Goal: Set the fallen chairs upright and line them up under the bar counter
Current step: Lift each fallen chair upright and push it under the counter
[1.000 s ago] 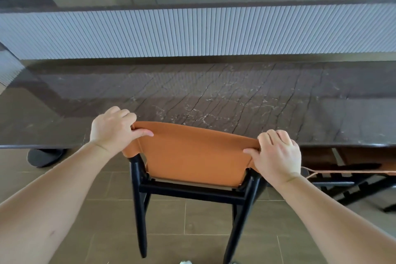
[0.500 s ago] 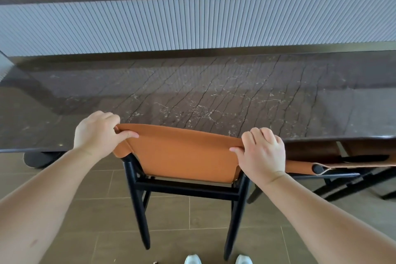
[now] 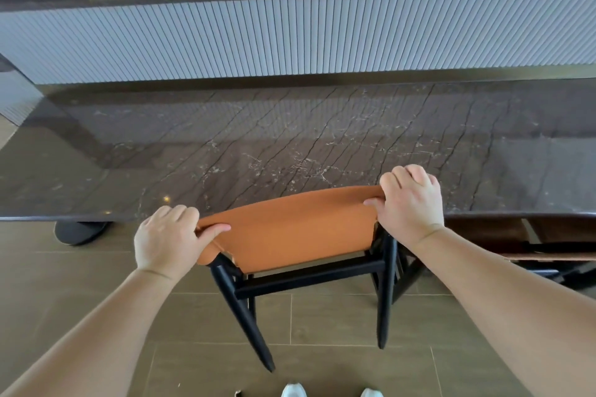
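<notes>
A chair with an orange leather backrest and black legs stands upright at the front edge of the dark marble bar counter. Its seat is hidden under the counter. My left hand grips the left end of the backrest, and my right hand grips the right end, which sits higher and farther in, so the chair is twisted. A second chair lies low under the counter at the right, mostly hidden.
A black round counter base stands on the tiled floor at the left. A white ribbed panel rises behind the counter. The toes of my white shoes show at the bottom edge, close to the chair's rear legs.
The chair has swung: its right end went forward toward the counter and its left end came back. Both hands kept their grip and moved with the backrest.
</notes>
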Demonstrator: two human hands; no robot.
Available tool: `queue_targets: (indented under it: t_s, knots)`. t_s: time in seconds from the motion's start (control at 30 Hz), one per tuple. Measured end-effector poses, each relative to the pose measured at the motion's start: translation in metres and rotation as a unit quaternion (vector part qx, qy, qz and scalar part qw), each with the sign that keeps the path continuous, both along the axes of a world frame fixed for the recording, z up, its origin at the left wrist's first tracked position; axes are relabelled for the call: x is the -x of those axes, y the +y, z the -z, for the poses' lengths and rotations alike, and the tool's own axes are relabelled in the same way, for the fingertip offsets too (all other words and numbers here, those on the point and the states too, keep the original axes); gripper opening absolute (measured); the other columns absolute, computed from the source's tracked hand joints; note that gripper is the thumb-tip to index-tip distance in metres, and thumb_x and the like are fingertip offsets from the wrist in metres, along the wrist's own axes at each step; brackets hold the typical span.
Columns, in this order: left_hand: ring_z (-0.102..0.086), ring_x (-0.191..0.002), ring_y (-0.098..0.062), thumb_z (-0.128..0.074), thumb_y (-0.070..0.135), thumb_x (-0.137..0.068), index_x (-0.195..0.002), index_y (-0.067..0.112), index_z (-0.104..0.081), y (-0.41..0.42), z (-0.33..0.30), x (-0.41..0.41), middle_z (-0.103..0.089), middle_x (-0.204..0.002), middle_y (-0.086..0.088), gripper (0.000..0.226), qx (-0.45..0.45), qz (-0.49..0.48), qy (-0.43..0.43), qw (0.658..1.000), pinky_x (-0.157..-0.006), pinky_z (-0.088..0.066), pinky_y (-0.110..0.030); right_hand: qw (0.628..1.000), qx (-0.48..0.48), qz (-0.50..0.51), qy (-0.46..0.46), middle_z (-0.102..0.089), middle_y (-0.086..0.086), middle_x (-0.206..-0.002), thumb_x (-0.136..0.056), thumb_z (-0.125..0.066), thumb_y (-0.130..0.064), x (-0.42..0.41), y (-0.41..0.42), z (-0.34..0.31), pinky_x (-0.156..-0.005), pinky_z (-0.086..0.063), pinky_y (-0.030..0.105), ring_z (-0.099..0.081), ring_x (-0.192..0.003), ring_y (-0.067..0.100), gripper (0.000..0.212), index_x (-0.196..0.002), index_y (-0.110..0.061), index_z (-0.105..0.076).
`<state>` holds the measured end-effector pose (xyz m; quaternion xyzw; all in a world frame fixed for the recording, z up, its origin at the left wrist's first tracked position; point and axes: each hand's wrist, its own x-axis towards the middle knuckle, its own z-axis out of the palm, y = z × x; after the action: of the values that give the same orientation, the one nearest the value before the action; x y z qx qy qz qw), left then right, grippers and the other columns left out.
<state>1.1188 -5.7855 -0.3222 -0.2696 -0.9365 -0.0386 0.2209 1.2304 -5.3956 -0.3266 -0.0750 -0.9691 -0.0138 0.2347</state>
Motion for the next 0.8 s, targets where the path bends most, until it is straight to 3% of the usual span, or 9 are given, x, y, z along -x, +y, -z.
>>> queue_targets:
  t_s: [0.33, 0.5, 0.8]
  knots:
    - [-0.044, -0.053, -0.022, -0.051, 0.071, -0.085, -0.060, 0.020, -0.035, 0.031, 0.013, -0.031, -0.039, -0.054, 0.002, 0.059, 0.017, 0.011, 0.023, 1.000, -0.050, -0.026, -0.026, 1.000, 0.014, 0.008, -0.002, -0.057, 0.007, -0.077, -0.066, -0.087, -0.036, -0.020, 0.034, 0.016, -0.069, -0.044, 0.044, -0.050, -0.086, 0.034, 0.042, -0.075, -0.008, -0.056]
    - [-0.039, -0.053, -0.019, -0.056, 0.069, -0.083, -0.062, 0.023, -0.028, 0.038, 0.015, -0.044, -0.029, -0.058, 0.007, 0.058, 0.019, 0.015, 0.023, 0.999, -0.049, -0.025, -0.025, 1.000, 0.008, -0.006, -0.003, -0.057, 0.008, -0.075, -0.065, -0.088, -0.036, -0.038, 0.040, 0.022, -0.067, -0.046, 0.045, -0.054, -0.084, 0.036, 0.043, -0.073, -0.007, -0.056]
    - [-0.047, -0.058, -0.025, -0.043, 0.072, -0.080, -0.057, 0.021, -0.029, 0.007, 0.015, -0.013, -0.031, -0.056, 0.008, 0.058, 0.024, 0.045, -0.034, 0.998, -0.052, -0.027, -0.029, 0.999, -0.003, -0.034, -0.006, -0.058, 0.005, -0.078, -0.082, -0.076, -0.035, -0.066, -0.003, 0.036, -0.069, -0.047, 0.041, -0.054, -0.081, 0.029, 0.029, -0.079, -0.011, -0.060]
